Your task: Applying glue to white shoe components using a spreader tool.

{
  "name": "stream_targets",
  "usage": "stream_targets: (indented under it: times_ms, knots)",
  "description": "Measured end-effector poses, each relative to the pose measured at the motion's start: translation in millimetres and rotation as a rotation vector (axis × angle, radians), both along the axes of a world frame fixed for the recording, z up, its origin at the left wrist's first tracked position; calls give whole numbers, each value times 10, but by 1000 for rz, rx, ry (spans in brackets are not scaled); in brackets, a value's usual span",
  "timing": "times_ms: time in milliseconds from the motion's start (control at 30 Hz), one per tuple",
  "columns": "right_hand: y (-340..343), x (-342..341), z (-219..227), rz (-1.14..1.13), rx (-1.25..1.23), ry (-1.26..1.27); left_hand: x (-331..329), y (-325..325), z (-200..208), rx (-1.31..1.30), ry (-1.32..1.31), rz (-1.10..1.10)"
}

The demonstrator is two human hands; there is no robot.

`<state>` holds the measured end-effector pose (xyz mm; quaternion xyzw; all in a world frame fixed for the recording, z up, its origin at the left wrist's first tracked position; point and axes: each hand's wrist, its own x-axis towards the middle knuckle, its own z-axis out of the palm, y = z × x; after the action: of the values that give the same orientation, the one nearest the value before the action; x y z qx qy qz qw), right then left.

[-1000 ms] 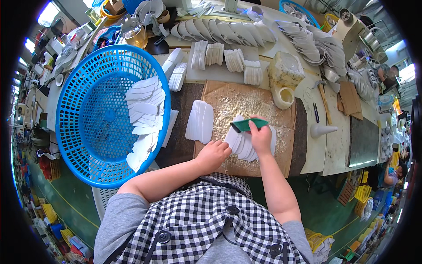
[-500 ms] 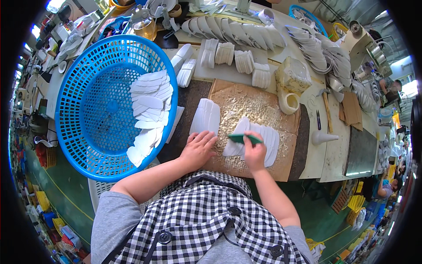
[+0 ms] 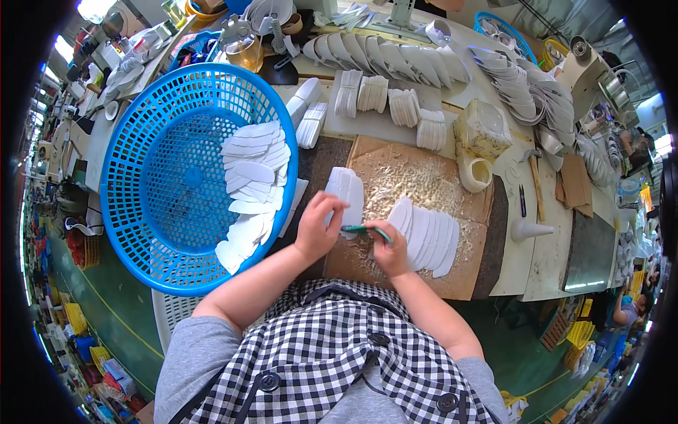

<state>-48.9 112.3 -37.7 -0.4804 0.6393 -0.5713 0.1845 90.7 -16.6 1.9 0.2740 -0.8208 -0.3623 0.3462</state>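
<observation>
The right hand [image 3: 390,253] is closed around a green tool [image 3: 379,230], whose far end reaches the near end of a stack of white pieces [image 3: 346,185], close by the curled fingers of the left hand [image 3: 318,226]; whether these grip a piece cannot be told. The stack and a fanned row of white pieces [image 3: 432,240] lie on the cardboard [image 3: 462,280] on the bench [image 3: 505,263]. With tool and fingers so close, a small slip could jab the fingers or push the stack askew, since its pieces look thin and loose. The pale crust [image 3: 385,181] on the cardboard resembles dried glue; if any is tacky, pieces could stick or pick up crumbs. The blue basket [image 3: 176,288] seems to reach past the bench's near edge, so a knock from the left arm might shift it. The left hand hides part of the stack, and the tool's tip is too small to make out
</observation>
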Motion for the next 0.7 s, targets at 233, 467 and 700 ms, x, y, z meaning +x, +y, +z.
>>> stream_targets:
  times_ms: [233, 467, 700]
  knots:
    - [134, 135, 36, 101, 40, 21, -567, -588, -70, -430, -805, -108]
    - [392, -41, 227, 12, 131, -118, -570, -547, 311, -237, -627, -145]
    - [457, -547, 273, -449, -55, -228, -315, 265, 208, -537, -262, -451]
